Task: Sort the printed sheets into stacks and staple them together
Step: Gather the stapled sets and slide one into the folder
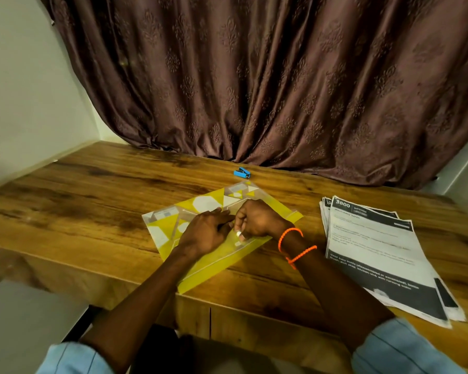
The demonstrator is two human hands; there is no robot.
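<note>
- Head view, nearest first: pale blue sleeves (pixel 73 359) at the bottom edge, both forearms reaching forward over the near edge of the wooden table (pixel 92 190).
- Further in, orange bands (pixel 291 234) looped round the right wrist.
- Left hand (pixel 204 233) laid on the yellow patterned plastic folder (pixel 170 225), fingers fairly straight and pointing toward the right hand; probably pinning the folder flat so it cannot slide or lift.
- Right hand (pixel 254 221) curled just beside the left, fingertips pinching something small and pale at the folder's surface, likely its clasp or flap edge; exact part too small to tell.
- Both hands meeting near the folder's middle, so judged to be working its closure, opening or shutting it; cannot tell which.
- Folder lying at a slant, one corner jutting past the table's near edge.
- Printed sheets (pixel 376 247) piled loosely and fanned on the table to the right, well apart from the folder, untouched by either hand; uneven edges suggest squaring still to do.
- Small blue stapler (pixel 242 173) beyond the folder, near the brown curtain (pixel 254 76), out of hand but within reach; stapling judged not yet begun.
</note>
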